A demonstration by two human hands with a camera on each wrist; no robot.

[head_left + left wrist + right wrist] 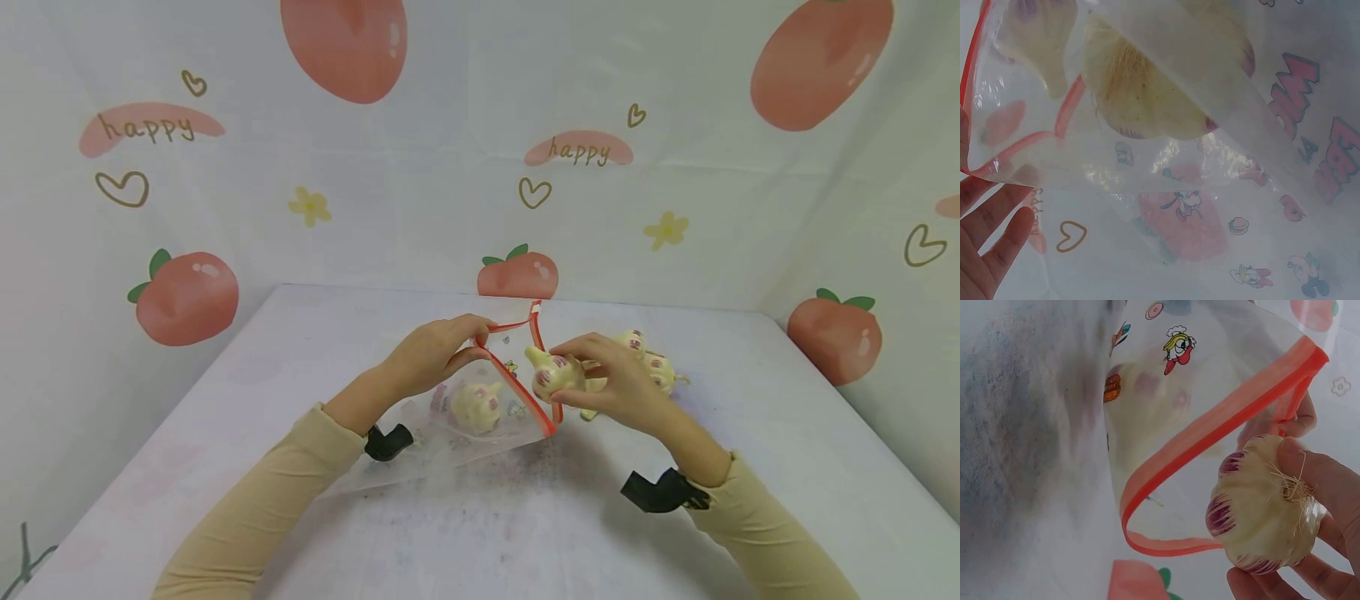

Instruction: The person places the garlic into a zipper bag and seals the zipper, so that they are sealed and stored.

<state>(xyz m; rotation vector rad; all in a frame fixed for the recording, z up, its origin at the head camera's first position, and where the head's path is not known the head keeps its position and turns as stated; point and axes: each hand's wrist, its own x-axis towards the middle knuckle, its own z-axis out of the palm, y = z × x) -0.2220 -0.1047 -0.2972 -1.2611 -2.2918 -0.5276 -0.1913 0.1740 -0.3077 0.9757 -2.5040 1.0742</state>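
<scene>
A clear zip bag with cartoon prints and a red-edged mouth [517,390] stands open toward the right. My left hand [442,354] pinches its red rim at the upper side. Inside the bag lies one garlic bulb [476,408], also visible through the plastic as a garlic bulb [1147,81] in the left wrist view. My right hand [611,379] holds another garlic bulb [557,375] right at the mouth. In the right wrist view thumb and fingers grip this purple-streaked bulb [1266,506], its roots facing the thumb.
Behind my right hand more garlic bulbs [660,371] lie on the white table [480,533], partly hidden. A printed cloth backdrop [420,200] with peaches and hearts rises at the back. Black straps [660,492] hang at both wrists.
</scene>
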